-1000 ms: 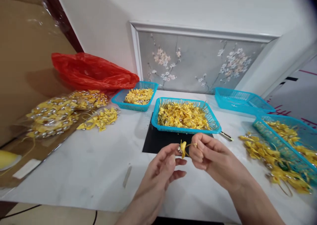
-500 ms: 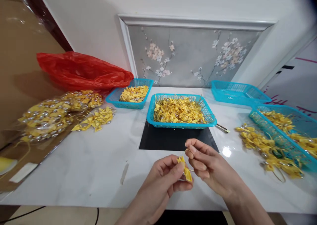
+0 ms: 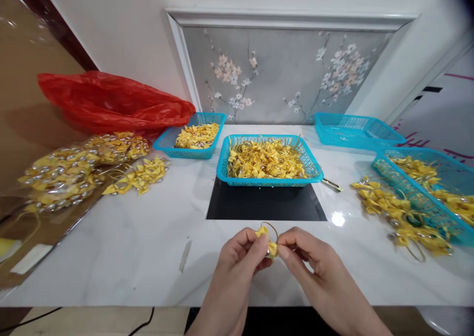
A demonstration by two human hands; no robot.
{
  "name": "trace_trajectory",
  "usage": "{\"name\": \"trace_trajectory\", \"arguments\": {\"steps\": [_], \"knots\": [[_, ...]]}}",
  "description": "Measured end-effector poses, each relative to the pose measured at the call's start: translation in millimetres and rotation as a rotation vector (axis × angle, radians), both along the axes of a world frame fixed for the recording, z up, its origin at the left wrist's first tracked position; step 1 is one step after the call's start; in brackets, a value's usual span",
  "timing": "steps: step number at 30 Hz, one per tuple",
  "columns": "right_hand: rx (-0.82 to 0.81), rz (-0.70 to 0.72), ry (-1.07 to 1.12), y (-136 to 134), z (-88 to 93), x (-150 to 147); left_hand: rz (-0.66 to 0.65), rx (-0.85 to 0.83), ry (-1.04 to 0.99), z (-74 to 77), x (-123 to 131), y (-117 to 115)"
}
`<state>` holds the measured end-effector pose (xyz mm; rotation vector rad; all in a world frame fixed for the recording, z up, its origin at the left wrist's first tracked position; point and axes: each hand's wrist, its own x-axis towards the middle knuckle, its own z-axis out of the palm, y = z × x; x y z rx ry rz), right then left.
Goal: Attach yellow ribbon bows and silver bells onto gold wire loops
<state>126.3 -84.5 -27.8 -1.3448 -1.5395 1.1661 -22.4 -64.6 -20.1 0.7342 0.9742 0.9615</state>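
Both hands meet low in the middle, above the white marble tabletop point(image 3: 129, 247). My left hand point(image 3: 240, 257) pinches a small yellow ribbon bow point(image 3: 267, 241) with a thin gold loop on it. My right hand point(image 3: 307, 259) is closed on the same bow from the right side, thumb and forefinger pressed to it. Straight beyond the hands a blue mesh basket point(image 3: 313, 170) holds a heap of similar yellow bows and stands partly on a black square mat point(image 3: 259, 207).
A second blue basket point(image 3: 165, 141) with bows sits back left beside a red plastic bag point(image 3: 111, 104). Clear bags of bows point(image 3: 62, 173) and loose bows point(image 3: 138, 175) lie left. Two blue baskets point(image 3: 355, 131) point(image 3: 448, 163) and a pile of bows point(image 3: 396, 210) are at right.
The hands have drawn nearer to me and closer together. The right hand, earlier apart on the gold loop, now pinches the bow itself beside the left.
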Motion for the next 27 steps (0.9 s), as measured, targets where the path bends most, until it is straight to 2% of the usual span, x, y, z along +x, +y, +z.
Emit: {"name": "trace_trajectory", "arguments": {"steps": [4,11,15,22,25,27], "knots": [[-0.102,0.019,0.123,1,4.6,2,0.076,-0.115,-0.087,0.2,-6,-6],[-0.148,0.068,0.159,0,2.9,-1,0.071,0.026,0.020,7.1,-12,-7],[-0.083,0.026,0.084,0,0.8,-4,0.042,0.070,0.103,4.1,-12,-6],[-0.010,-0.009,-0.019,1,5.8,-11,-0.077,0.269,0.370,1.0,-14,-6],[-0.011,-0.026,-0.005,2,6.5,-16,-0.106,0.294,0.377,0.5,-14,-8],[-0.015,-0.067,0.050,1,3.8,-20,-0.099,0.265,0.313,-0.5,-14,-9]]}}
